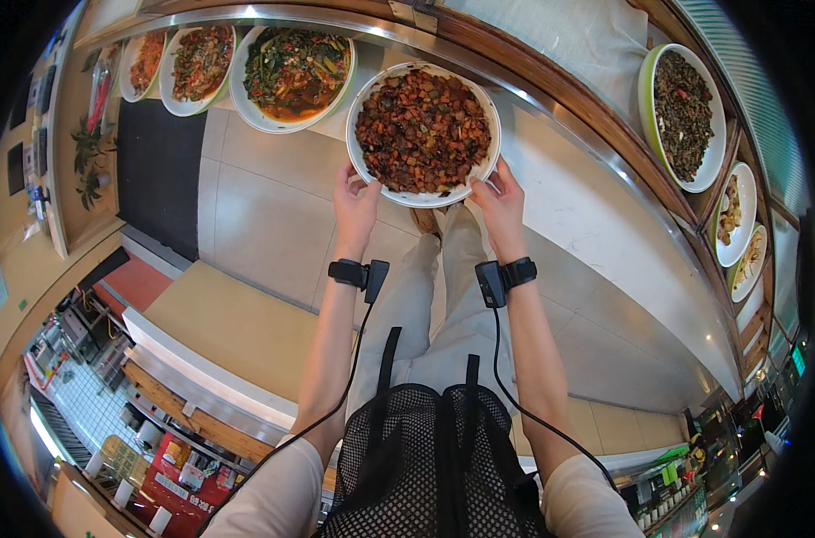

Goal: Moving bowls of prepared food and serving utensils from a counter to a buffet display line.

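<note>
A large white bowl (362,168) full of diced, dark reddish-brown food (422,130) is held level in front of me. My left hand (356,208) grips its near rim on the left, thumb on the edge and fingers underneath. On the right of the same rim, my right hand (500,204) closes in a like way, its thumb on top. The fingers beneath the bowl are partly hidden. Just left of it, on the counter edge, sits a bowl of leafy greens in reddish sauce (292,76).
Farther left are a bowl of chopped red-and-green food (201,65) and a bowl of orange shreds (145,65). A metal-edged counter (551,100) curves along the front and right. Right of it stand a large bowl of dark chopped greens (685,117) and two smaller dishes. A beige bench (228,318) is at left.
</note>
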Action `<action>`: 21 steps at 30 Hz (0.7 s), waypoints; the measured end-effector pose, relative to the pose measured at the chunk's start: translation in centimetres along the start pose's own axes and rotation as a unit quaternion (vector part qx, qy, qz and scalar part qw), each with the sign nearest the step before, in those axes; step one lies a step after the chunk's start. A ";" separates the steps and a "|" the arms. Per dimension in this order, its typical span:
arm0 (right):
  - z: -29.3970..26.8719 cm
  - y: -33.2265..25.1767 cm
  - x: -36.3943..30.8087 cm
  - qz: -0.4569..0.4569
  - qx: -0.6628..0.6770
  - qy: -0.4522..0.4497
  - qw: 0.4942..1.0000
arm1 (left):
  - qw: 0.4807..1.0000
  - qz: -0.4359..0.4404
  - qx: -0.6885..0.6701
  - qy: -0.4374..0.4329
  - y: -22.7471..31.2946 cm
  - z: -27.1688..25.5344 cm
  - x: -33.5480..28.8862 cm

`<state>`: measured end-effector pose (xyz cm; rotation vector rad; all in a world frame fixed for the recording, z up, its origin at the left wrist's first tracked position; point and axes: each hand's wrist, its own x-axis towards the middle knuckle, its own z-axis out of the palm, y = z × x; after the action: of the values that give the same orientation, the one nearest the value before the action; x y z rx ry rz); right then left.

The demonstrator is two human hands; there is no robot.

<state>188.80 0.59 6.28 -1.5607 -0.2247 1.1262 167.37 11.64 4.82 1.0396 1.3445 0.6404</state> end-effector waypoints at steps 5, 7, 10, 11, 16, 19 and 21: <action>0.7 -0.9 1.0 0.031 0.018 -0.003 0.999 | 1.000 -0.016 -0.016 -0.008 0.3 0.3 1.4; 0.7 -1.2 1.3 0.030 0.017 -0.002 0.999 | 0.999 -0.019 -0.036 -0.009 0.7 0.5 1.5; -0.1 -1.7 1.2 -0.026 0.054 -0.015 0.998 | 0.997 -0.013 -0.069 -0.023 1.5 1.5 1.0; -0.9 -2.2 0.7 -0.031 0.050 -0.012 0.998 | 0.996 -0.005 -0.081 -0.035 1.7 1.8 0.5; -5.8 -6.8 -5.9 -0.009 0.074 -0.001 0.997 | 0.997 0.022 -0.056 -0.038 2.3 1.0 -2.2; -11.3 -9.6 -10.3 -0.025 0.014 0.052 0.998 | 0.999 0.043 0.030 0.014 4.4 1.4 -4.6; -16.7 -10.9 -12.4 -0.061 0.012 0.131 0.989 | 0.994 0.066 0.082 0.035 7.0 3.0 -6.6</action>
<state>199.31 -15.06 20.40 -1.6318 -0.1265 0.8154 170.47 8.25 13.83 1.2573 1.4154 0.6790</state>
